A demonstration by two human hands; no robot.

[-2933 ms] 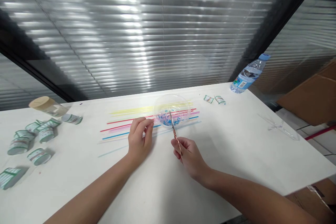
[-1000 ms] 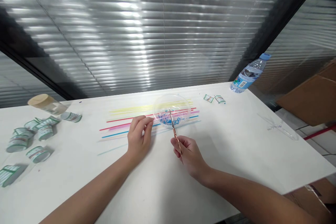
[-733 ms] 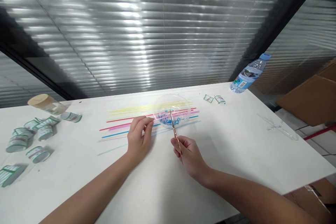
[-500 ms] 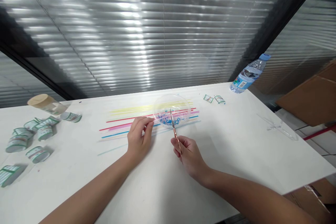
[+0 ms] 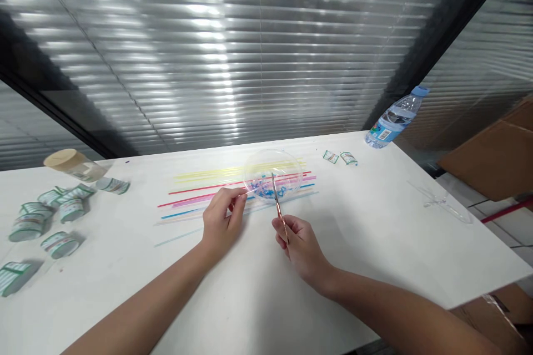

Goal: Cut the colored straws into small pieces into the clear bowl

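Note:
My right hand [image 5: 302,247] is closed around the handles of copper-coloured scissors [image 5: 277,205]. Their blades point away from me, over a clear round bowl [image 5: 272,151]. Small cut bits [image 5: 280,192], mostly blue, lie in the bowl. At the bowl's left side, my left hand [image 5: 222,217] pinches a thin pale strip [image 5: 252,192] that runs toward the blades; whether the blades touch it I cannot tell. Long thin strips in yellow [image 5: 204,172], red [image 5: 183,191], pink and blue [image 5: 177,213] lie side by side under and left of the bowl, partly covered by my left hand.
Several green-and-white patterned rolls [image 5: 60,244] lie on the left of the white table [image 5: 233,310], near a jar with a beige lid [image 5: 66,158]. Two small packets [image 5: 348,158] lie at the back. A water bottle [image 5: 393,119] stands back right; clear plastic [image 5: 443,201] lies right.
The scissors' tips have shifted slightly to the right. My left hand has moved a little to the right with the pale strip. The rest looks the same.

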